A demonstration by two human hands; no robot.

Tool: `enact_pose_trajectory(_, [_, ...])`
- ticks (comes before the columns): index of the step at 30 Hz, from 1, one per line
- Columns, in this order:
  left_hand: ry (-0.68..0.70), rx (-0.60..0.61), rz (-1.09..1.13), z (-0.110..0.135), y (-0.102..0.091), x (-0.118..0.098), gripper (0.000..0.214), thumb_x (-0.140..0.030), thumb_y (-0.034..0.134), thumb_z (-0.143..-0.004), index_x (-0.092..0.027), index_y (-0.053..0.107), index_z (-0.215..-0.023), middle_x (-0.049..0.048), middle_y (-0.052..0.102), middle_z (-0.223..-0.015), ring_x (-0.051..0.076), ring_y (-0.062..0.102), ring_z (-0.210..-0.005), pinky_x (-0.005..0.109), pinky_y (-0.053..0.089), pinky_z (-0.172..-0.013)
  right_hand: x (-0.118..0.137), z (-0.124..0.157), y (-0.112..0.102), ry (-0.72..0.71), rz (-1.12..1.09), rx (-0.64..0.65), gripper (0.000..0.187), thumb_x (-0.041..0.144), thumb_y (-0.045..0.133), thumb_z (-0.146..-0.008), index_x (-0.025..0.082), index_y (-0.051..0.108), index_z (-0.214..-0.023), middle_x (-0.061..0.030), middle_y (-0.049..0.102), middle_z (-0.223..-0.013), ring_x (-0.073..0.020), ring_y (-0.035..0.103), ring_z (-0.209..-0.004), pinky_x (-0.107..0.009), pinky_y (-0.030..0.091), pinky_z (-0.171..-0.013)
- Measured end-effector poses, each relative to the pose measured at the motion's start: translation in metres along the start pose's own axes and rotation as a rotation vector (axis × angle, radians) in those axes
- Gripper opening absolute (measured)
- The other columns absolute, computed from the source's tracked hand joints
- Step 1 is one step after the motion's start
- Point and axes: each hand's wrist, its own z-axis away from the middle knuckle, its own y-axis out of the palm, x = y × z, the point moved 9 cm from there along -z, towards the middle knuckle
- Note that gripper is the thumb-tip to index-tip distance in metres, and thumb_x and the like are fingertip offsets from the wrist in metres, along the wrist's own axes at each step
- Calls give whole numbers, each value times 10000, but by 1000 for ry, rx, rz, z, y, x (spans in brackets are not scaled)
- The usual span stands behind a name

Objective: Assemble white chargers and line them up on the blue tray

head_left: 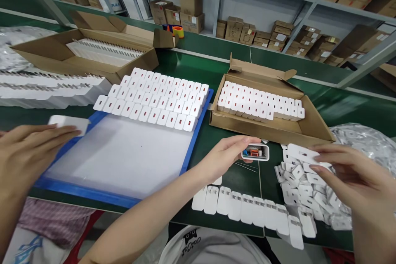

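My left hand (227,152) is closed around a white charger housing (269,152). Its open end faces me and shows red and blue parts inside. At the right, my right hand (355,173) pinches a flat white cover plate (301,153) with a small slot, above a heap of similar plates (309,189). The housing and the plate are apart. Below my left hand, a row of white pieces with metal contacts (247,208) lies along the table's near edge.
A co-worker's hand (34,148) holds a white charger (69,123) at the left. Rows of white chargers stand on a blue-edged board (123,156). Cardboard boxes, one at the back left (46,55) and one at the right (312,119), hold more. Plastic bags (365,140) lie far right.
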Motion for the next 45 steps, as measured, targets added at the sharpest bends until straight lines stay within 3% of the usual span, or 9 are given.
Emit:
enact_pose_trajectory(2, [-9, 11, 3, 0, 1, 2, 431, -502, 541, -947, -179, 711, -1176, 118, 682, -1229, 244, 625, -1094, 352, 480, -915, 26, -15, 2, -140, -136, -71, 274, 69, 790, -709, 252, 715, -900, -70, 734, -938, -277, 733, -801, -350, 587, -560])
enact_pose_trajectory(4, [1, 15, 10, 0, 1, 2, 437, -498, 536, -951, -174, 704, -1190, 121, 671, -1262, 256, 611, -1138, 366, 460, -954, 50, -25, 15, -300, -185, -17, 341, -4, 777, -690, 194, 712, -961, -88, 729, -979, -267, 733, -858, -351, 610, -648])
enact_pose_trajectory(8, [63, 43, -3, 1, 4, 0, 404, -484, 512, -971, -206, 710, -1186, 95, 670, -1273, 265, 558, -1251, 378, 400, -1046, 67, -36, 35, -378, -179, 63, 393, -53, 729, -733, 124, 677, -1080, -133, 693, -1078, -261, 699, -996, -360, 609, -775])
enact_pose_trajectory(11, [87, 48, -32, 2, 4, -2, 392, -483, 513, -971, -214, 712, -1175, 85, 679, -1239, 258, 544, -1255, 365, 382, -1051, 68, -41, 41, -351, -167, 44, 381, -46, 730, -750, 122, 672, -1087, -126, 689, -1082, -245, 687, -1010, -359, 597, -819])
enact_pose_trajectory(15, [83, 46, -94, 0, 3, 0, 440, -550, 517, -945, -183, 722, -1074, 81, 692, -1093, 234, 590, -1073, 346, 412, -960, 65, -47, 56, -292, -153, 88, 325, -22, 714, -791, 139, 664, -1069, -113, 686, -1094, -207, 672, -1013, -333, 570, -867])
enact_pose_trajectory(23, [1, -91, -47, -9, -13, 19, 456, -596, 613, -857, -150, 694, -809, 48, 621, -789, 193, 559, -804, 315, 431, -770, 55, -37, 87, -247, -231, 229, 251, 28, 620, -892, 166, 641, -1100, -101, 649, -1155, -161, 642, -1064, -261, 536, -918])
enact_pose_trajectory(29, [-29, -154, 197, -8, -15, 17, 413, -547, 682, -829, -142, 730, -894, 52, 626, -832, 171, 547, -823, 296, 419, -775, 62, -24, 94, -389, -189, 342, 321, 137, 668, -894, 127, 577, -1201, -198, 505, -1376, -264, 511, -1289, -379, 488, -1029])
enact_pose_trajectory(33, [-20, -175, 261, -7, -17, 14, 408, -524, 713, -818, -139, 747, -951, 47, 633, -849, 143, 532, -806, 273, 417, -776, 65, -21, 98, -458, -74, 304, 332, 72, 688, -862, 113, 601, -1180, -185, 579, -1286, -258, 543, -1226, -400, 502, -994])
enact_pose_trajectory(45, [13, -224, 201, -3, -17, 12, 442, -577, 706, -806, -136, 671, -798, 10, 554, -749, 120, 488, -750, 271, 416, -771, 69, -17, 101, -481, -88, 240, 351, -10, 637, -843, 102, 602, -1174, -152, 683, -1161, -264, 595, -1091, -436, 552, -899])
